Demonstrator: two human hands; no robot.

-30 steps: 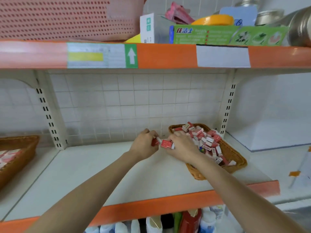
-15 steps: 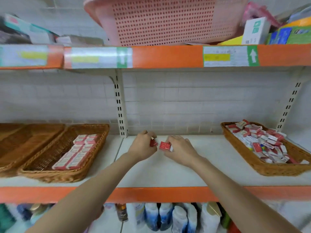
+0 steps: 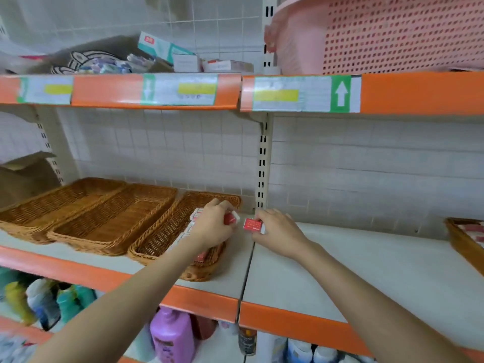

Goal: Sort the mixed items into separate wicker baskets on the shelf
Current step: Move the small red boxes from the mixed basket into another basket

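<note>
Holding small red-and-white boxes in both hands, a person reaches over a white shelf (image 3: 366, 260) edged in orange, as seen from the head camera. Fingers of the left hand (image 3: 212, 226) curl round one red box (image 3: 231, 219) above the right-most of three wicker baskets (image 3: 167, 231), where more red boxes (image 3: 195, 218) lie in a row, partly hidden by the forearm. Just to the right, the right hand (image 3: 277, 231) pinches a second red box (image 3: 253, 225) over the bare shelf. Two other wicker baskets (image 3: 112, 218) sit to the left, touching side by side. A further basket (image 3: 463, 242) with red packets shows at the far right edge. A pink perforated plastic basket (image 3: 387, 35) stands on the upper shelf.
</note>
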